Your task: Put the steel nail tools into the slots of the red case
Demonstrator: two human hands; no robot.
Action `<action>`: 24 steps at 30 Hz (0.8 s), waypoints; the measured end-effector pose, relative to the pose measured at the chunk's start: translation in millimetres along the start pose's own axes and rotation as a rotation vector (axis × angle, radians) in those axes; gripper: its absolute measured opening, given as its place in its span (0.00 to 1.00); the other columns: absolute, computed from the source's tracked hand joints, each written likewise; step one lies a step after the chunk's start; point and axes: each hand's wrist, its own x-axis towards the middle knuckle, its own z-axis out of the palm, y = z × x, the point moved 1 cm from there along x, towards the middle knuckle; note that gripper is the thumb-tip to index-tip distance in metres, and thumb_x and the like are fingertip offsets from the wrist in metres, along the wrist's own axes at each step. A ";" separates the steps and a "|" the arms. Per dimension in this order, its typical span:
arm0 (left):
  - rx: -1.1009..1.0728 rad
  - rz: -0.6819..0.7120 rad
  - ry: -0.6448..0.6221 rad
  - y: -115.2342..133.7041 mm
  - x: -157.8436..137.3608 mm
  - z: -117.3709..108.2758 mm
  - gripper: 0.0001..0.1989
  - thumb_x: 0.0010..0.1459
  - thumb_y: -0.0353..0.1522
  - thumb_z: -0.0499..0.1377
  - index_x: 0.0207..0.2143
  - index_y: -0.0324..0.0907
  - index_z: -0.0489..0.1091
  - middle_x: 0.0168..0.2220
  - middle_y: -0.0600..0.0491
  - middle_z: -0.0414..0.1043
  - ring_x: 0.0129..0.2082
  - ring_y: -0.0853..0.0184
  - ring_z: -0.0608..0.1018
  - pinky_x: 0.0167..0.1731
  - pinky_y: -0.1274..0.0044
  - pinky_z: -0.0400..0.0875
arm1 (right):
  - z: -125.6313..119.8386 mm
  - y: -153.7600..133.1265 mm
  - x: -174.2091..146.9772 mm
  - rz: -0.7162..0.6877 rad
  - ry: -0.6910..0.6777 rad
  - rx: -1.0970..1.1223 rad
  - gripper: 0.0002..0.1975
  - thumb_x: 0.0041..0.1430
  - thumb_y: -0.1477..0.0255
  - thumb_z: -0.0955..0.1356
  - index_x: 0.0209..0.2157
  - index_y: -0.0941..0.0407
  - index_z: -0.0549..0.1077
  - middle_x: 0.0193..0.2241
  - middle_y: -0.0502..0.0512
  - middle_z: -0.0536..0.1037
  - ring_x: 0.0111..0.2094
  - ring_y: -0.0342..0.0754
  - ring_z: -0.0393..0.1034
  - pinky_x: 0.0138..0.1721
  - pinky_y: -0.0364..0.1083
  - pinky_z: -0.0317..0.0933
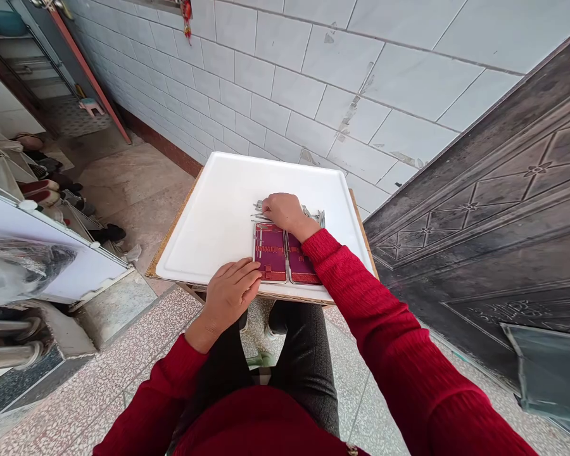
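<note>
At 5 o'clock on the white tray (218,202) lies the case (272,259), opened flat, with metal rim, purple lining and rows of red loops. Taking the case as centre of the clock, with 12 away from the person, the left hand (232,288) is at 8 o'clock. Its fingers lie close together and touch the left rim; whether the thumb also grips, I cannot tell. At 12 o'clock the right hand (285,212) bends over the tray just beyond the case, its fingers curled down. Its fingertips are hidden, so I cannot tell if they hold something. Small silver tools (321,218) lie around this hand, at 11 and at 1 o'clock. The two hands are apart from each other. Both arms wear red sleeves (384,304). Under the tray stands a wooden table (159,254). A tiled wall (289,117) is at 12, a dark door (465,253) at 3, a small stool (91,106) at 10, and shoes (42,191) between 9 and 10.
</note>
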 end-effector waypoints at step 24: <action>-0.006 0.009 0.003 0.9 2.4 -2.4 0.10 0.70 0.28 0.58 0.46 0.46 0.78 0.52 0.51 0.83 0.55 0.59 0.82 0.52 0.66 0.75 | 16.0 8.3 -26.7 0.090 0.173 0.988 0.21 0.58 0.76 0.68 0.55 0.56 0.72 0.27 0.44 0.78 0.27 0.43 0.71 0.31 0.43 0.64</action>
